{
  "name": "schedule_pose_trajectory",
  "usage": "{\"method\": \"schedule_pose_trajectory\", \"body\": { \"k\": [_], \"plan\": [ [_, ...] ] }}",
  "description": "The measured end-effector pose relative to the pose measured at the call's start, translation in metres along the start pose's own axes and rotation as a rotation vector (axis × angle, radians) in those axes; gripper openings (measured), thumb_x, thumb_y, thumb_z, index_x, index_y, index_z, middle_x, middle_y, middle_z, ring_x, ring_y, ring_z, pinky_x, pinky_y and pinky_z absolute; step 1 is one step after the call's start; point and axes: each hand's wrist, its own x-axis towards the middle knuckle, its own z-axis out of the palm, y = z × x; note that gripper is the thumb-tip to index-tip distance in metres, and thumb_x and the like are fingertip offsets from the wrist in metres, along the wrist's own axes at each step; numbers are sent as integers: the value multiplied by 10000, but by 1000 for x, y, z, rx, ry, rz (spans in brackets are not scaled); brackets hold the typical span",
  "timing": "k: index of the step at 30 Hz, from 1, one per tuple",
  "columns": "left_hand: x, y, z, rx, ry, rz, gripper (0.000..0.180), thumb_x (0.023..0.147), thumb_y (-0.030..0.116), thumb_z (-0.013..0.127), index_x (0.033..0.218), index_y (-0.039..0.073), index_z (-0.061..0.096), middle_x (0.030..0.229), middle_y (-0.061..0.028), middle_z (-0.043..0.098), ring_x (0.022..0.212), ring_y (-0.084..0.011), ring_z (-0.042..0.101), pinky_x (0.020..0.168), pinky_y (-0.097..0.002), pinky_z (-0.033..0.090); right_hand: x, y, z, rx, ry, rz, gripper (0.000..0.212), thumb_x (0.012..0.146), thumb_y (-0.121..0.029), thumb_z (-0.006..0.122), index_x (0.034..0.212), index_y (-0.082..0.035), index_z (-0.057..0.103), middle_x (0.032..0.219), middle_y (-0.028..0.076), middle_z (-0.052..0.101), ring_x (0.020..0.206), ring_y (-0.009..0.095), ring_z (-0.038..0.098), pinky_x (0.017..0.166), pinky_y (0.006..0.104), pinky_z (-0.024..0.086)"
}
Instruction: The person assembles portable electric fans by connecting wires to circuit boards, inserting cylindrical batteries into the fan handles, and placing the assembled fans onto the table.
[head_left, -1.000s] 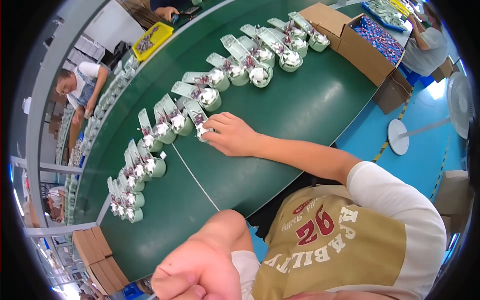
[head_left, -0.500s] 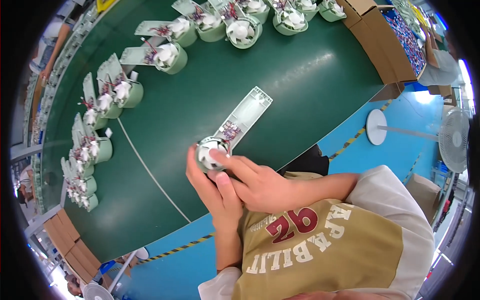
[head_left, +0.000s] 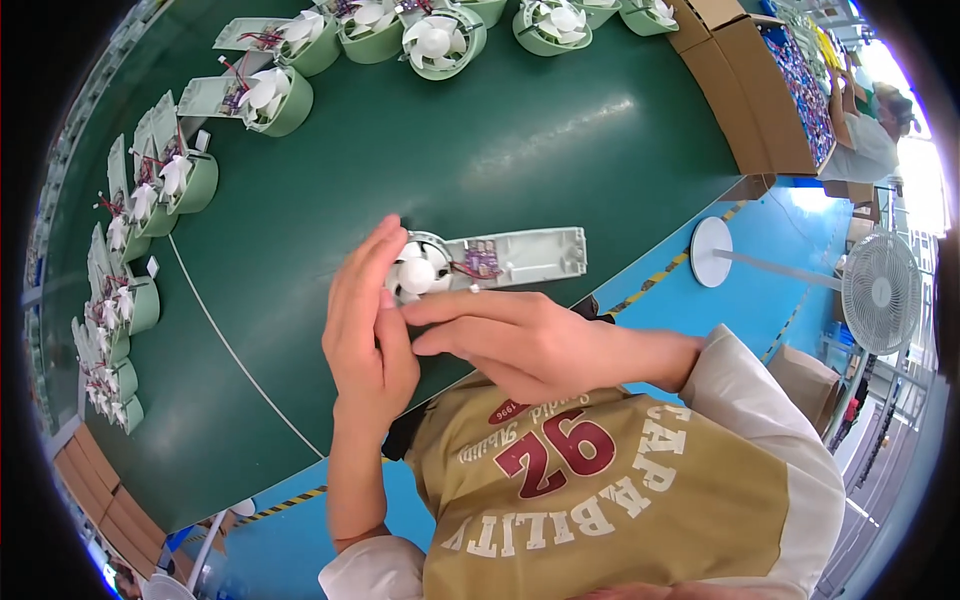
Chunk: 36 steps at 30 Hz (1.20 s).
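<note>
A partly assembled handheld fan (head_left: 420, 270) lies in front of me, with white blades in a pale green round housing. Its long handle shell (head_left: 545, 254) points right, hollow side up, showing a small purple circuit board (head_left: 482, 260) and red wires. My left hand (head_left: 362, 320) cups the left side of the housing, fingers long and close together, thumb at the near rim. Along the near side, my right hand (head_left: 530, 338) stretches its fingers leftward, their tips at the housing edge. My hands hide the near part of the housing. Whether the fan rests on the table cannot be told.
Several similar fan units (head_left: 440, 42) stand in a curve along the far and left sides of the green table (head_left: 560, 150). A cardboard box (head_left: 745, 95) full of small colourful parts is at far right, near another person (head_left: 870, 135). A pedestal fan (head_left: 880, 292) stands right.
The fan has turned clockwise, its handle swinging from far right to straight right. My right fingers have left the blades for the near rim. The whole view has shifted slightly.
</note>
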Motion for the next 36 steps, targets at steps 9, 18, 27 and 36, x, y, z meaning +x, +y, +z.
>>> {"method": "schedule_pose_trajectory", "body": {
  "k": [9,18,27,36],
  "plan": [
    [14,-20,-18,134,-57,167,386,819,-117,483,1150,-18,657,1239,-164,642,1059,-353,631,907,-400,507,2,-36,-46,180,-161,132,312,845,97,579,1154,87,615,1159,222,670,1030,288,717,794,352,618],
    [27,-20,-37,157,66,260,337,779,-186,558,1016,-1,710,1098,-133,700,978,-320,669,814,-371,542,62,49,-92,190,149,566,379,1027,-340,556,829,-44,685,471,-32,455,383,24,395,383,211,302],
    [-32,30,-10,35,354,-36,333,764,-36,822,1079,-1,718,948,-142,702,573,-100,547,462,-209,413,45,19,-62,306,36,566,252,973,-203,665,810,-14,694,665,-5,638,476,23,499,425,219,346],
    [-41,33,4,-24,388,-161,258,775,-84,794,1015,-14,728,900,-132,709,682,-146,636,546,-232,496,36,12,-37,387,-40,393,108,943,-61,672,1018,2,718,813,29,718,615,20,541,527,218,398]
  ]
}}
